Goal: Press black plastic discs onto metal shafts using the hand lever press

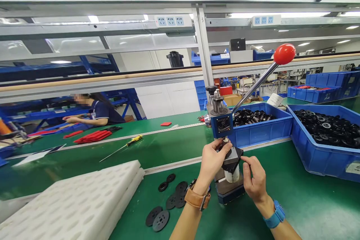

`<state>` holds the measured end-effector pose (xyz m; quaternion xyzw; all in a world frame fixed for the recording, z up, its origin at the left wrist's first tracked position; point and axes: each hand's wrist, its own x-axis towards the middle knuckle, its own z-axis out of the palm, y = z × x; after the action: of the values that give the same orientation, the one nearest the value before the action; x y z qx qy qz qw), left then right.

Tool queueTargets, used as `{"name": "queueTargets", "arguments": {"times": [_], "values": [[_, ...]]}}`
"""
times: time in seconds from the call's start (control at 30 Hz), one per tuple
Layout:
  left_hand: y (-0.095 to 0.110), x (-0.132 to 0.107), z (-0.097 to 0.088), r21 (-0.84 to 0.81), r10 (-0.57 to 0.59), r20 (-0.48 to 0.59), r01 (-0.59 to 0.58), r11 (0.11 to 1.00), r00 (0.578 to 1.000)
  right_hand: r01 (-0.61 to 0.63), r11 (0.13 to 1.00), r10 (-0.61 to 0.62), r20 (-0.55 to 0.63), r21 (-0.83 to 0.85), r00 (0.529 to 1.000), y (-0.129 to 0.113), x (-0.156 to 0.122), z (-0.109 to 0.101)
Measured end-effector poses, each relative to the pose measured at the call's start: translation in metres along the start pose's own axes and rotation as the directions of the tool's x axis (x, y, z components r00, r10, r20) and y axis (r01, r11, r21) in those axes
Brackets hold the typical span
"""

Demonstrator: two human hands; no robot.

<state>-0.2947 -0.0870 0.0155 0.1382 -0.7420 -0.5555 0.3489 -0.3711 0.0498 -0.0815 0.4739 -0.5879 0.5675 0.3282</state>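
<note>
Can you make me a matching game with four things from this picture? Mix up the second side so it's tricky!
First column
1. Lever knob
2. Screwdriver
3. Left hand at the press
4. Right hand at the press

Second column
A. Has a yellow handle
B. Has a blue strap at its wrist
C. Red and round
D. Has a brown strap at its wrist

Right pairs: 1-C, 2-A, 3-D, 4-B

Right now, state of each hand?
Left hand: pinching posture at the blue metal lever press; grip can't be told.
Right hand: partly open, index finger at the black angular plate's edge, nothing visibly held.
</note>
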Motion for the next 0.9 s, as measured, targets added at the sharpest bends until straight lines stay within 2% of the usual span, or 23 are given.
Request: {"name": "queueTargets", "arguments": {"times": [0.1, 0.6, 0.7, 0.8, 0.9], "values": [[-0.007, -0.003, 0.005, -0.119, -0.011, 0.002, 0.011, 0.993, 1.000, 0.008, 1.000, -0.008, 0.003, -0.012, 1.000, -0.001, 0.001, -0.001], [-0.011, -0.007, 0.011, -0.298, 0.023, -0.026, -0.030, 0.954, 0.999, -0.028, 0.995, 0.025, -0.032, -0.101, 0.999, -0.003, 0.005, -0.005], [-0.012, -0.006, 0.011, -0.318, 0.013, -0.030, -0.022, 0.948, 0.999, -0.005, 0.992, -0.004, -0.070, -0.124, 0.998, -0.007, 0.008, -0.010], [-0.013, -0.006, 0.010, -0.312, 0.013, -0.024, -0.020, 0.950, 1.000, -0.006, 0.988, -0.030, -0.226, -0.154, 0.974, -0.019, 0.033, -0.019], [-0.013, -0.005, 0.009, -0.304, 0.024, -0.003, -0.024, 0.953, 1.000, -0.022, 0.999, 0.004, -0.416, -0.039, 0.909, -0.048, 0.094, -0.033]]}}
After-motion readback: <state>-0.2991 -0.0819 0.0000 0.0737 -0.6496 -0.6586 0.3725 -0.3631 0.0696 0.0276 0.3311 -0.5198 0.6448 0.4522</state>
